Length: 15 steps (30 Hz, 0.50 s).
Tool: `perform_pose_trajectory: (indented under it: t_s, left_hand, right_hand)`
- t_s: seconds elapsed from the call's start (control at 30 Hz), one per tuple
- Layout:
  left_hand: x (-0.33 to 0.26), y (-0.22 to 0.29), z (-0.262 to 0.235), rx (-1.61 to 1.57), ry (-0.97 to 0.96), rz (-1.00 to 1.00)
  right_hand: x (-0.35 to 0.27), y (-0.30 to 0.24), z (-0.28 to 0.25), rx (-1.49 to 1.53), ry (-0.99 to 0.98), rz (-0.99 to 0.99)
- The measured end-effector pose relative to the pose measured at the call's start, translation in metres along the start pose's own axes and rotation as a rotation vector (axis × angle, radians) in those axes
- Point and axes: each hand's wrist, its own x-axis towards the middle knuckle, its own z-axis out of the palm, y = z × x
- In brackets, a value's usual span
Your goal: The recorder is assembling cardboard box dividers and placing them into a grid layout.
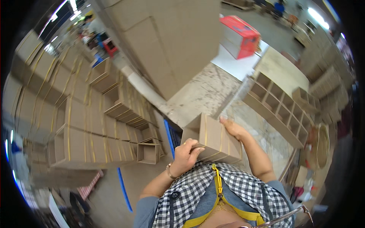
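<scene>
Close in front of my body is a stack of brown board boxes, with yellow bands around it and its open end facing left. My left hand grips the near edge at that open end, fingers curled and thumb pressed against them. Against the far right side of the stack lies my right hand, its fingertips at the top corner and the rest partly hidden by the boxes. Together they support the stack against my checked apron. A single small open box sits at the left, near a pile of banded boxes.
A tall brown carton stands ahead, beside a scuffed worktable. On the right are a compartmented board unit and more stacked boxes. A red and white box rests farther back. Blue floor lines run at left.
</scene>
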Motion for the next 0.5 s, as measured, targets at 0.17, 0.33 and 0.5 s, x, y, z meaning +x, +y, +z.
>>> perform_pose_trajectory:
  t_s: [0.17,0.33,0.5]
  left_hand:
    - [-0.026,-0.039,0.010,-0.097,0.180,-0.172]
    - [-0.024,-0.086,0.002,-0.199,0.302,-0.293]
    - [0.059,-0.118,0.064,0.452,0.081,0.208]
  right_hand:
    - [-0.031,0.083,-0.015,-0.185,0.476,0.038]
    - [-0.080,0.226,-0.066,0.790,0.394,-0.098]
    - [-0.127,0.171,-0.067,0.804,0.422,-0.275]
